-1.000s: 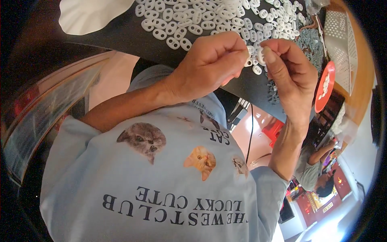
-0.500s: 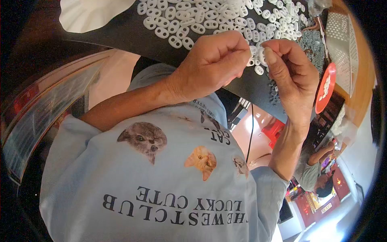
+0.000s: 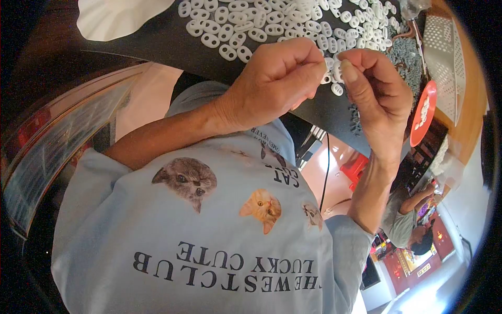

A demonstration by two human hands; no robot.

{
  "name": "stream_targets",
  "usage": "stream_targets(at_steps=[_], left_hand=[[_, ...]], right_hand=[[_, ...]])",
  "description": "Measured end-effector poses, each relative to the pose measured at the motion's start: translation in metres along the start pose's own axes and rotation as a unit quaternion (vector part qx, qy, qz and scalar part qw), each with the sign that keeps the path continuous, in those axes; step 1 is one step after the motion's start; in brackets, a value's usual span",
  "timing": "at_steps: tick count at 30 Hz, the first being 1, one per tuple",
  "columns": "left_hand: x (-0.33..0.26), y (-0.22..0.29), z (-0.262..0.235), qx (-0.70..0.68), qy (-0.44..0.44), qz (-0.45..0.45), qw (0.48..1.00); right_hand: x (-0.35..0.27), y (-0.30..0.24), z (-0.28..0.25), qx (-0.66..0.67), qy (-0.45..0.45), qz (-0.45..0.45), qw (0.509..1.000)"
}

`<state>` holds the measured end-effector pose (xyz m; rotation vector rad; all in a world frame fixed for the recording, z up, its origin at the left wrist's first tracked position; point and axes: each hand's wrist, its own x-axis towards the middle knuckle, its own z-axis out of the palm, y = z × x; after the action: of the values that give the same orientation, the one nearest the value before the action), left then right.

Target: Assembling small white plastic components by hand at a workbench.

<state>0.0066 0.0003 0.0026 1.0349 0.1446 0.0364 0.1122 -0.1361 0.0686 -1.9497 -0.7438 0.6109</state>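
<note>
My left hand (image 3: 282,78) is closed, knuckles up, above the table's near edge. What its fingertips hold, if anything, is hidden. Close beside it on the right, my right hand (image 3: 379,97) pinches a white oval plastic piece (image 3: 337,71) between thumb and forefinger. The two hands nearly meet there. Behind them a wide spread of white oval two-hole plastic pieces (image 3: 257,34) lies on the dark table (image 3: 162,49). Several loose ones sit just under and between my hands.
A pile of small dark grey parts (image 3: 405,55) lies right of the white pieces. Further right are a red plate (image 3: 430,107) with small white bits and a white perforated basket (image 3: 444,57). A white wavy-edged dish (image 3: 112,21) stands far left. Another person (image 3: 408,220) sits at right.
The white piece at my right fingertips has shifted slightly left and turned a little. Both hands keep almost the same place.
</note>
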Motion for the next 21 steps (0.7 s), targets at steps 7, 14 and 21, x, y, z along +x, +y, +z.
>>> stream_targets(at_steps=[7,14,21], left_hand=[[0.0001,-0.0009,0.0000,-0.004,0.000,0.003,1.000],[0.0017,-0.0048,-0.0004,-0.010,-0.005,0.012,1.000],[-0.0019,-0.0025,0.0002,-0.020,-0.010,0.008,1.000]], right_hand=[[-0.0013,-0.0031,0.0058,0.025,-0.006,0.011,1.000],[-0.0005,-0.0017,0.0069,0.024,-0.009,0.000,1.000],[-0.0035,0.0002,0.0100,0.026,-0.006,-0.002,1.000]])
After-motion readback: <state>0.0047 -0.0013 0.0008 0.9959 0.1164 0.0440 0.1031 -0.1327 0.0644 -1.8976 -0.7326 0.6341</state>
